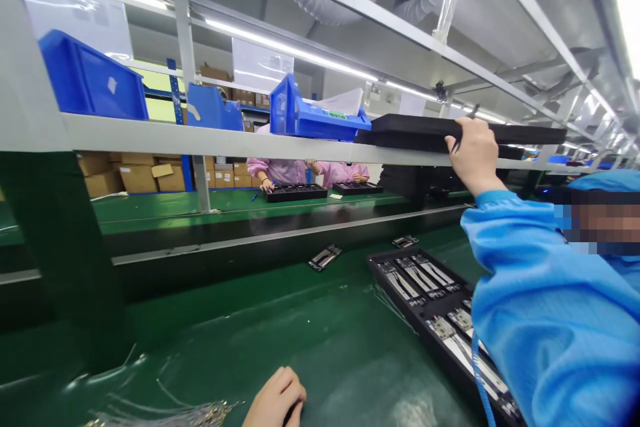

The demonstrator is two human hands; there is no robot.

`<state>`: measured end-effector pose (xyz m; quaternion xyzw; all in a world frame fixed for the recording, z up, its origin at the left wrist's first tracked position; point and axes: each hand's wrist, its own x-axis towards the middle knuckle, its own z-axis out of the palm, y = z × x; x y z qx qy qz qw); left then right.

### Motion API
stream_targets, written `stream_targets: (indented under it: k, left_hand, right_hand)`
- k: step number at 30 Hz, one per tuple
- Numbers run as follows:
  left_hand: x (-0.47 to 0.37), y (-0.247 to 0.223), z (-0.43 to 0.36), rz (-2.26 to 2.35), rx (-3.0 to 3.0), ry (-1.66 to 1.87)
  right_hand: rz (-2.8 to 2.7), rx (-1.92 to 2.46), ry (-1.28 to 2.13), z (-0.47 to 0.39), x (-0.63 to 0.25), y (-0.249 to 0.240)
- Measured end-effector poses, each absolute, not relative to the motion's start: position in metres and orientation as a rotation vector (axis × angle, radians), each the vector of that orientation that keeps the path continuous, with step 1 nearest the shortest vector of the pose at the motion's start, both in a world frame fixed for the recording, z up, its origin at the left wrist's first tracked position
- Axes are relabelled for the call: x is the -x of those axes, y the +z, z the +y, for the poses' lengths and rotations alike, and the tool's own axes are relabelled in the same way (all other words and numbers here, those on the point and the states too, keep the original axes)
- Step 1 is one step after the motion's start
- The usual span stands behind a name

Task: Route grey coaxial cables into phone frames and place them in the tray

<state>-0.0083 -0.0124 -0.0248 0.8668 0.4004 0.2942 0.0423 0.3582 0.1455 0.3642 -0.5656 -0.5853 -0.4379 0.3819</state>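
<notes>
My right hand point(475, 155), in a blue sleeve, is raised to the shelf and grips the front edge of a black tray point(410, 130) lying there. The fingers rest over its top and the thumb is at its front side. My left hand point(277, 399) is low at the bottom of the view, over the green bench; its fingers are curled and their undersides are hidden. Below my right arm lies another black tray point(423, 312), with several circuit boards point(400, 280) with pale strips in its slots. My sleeve covers part of it.
Two loose boards, one left point(325, 257) and one behind the tray point(405, 241), lie on the green bench point(240, 340). Thin wires point(200, 415) are bunched at lower left. Blue bins point(320, 119) stand on the shelf rail point(225, 141). Co-workers in pink sit opposite; a person in blue is at right.
</notes>
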Motion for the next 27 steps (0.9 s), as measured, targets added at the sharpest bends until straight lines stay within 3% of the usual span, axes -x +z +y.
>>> stream_targets:
  k: [5,9,12,18,27]
  left_hand:
    - [0.005,-0.007,-0.023,1.305,-2.525,0.732]
    - [0.02,0.008,-0.02,1.409,-2.544,0.435]
    - [0.042,0.024,-0.015,1.61,-2.515,0.171]
    - [0.074,0.044,-0.012,1.99,-2.381,-0.329]
    - [0.067,0.039,-0.01,1.909,-2.35,-0.351]
  right_hand:
    - [-1.572,1.725,-0.795,0.146,-0.364,0.243]
    - [-1.786,2.051,-0.351,0.143,-0.377,0.115]
    - [-1.793,2.209,-0.129,0.142,-0.379,0.05]
    - [-1.707,2.319,-0.018,0.155,-0.376,0.016]
    - [-1.566,2.14,0.049,0.17,-0.398,0.01]
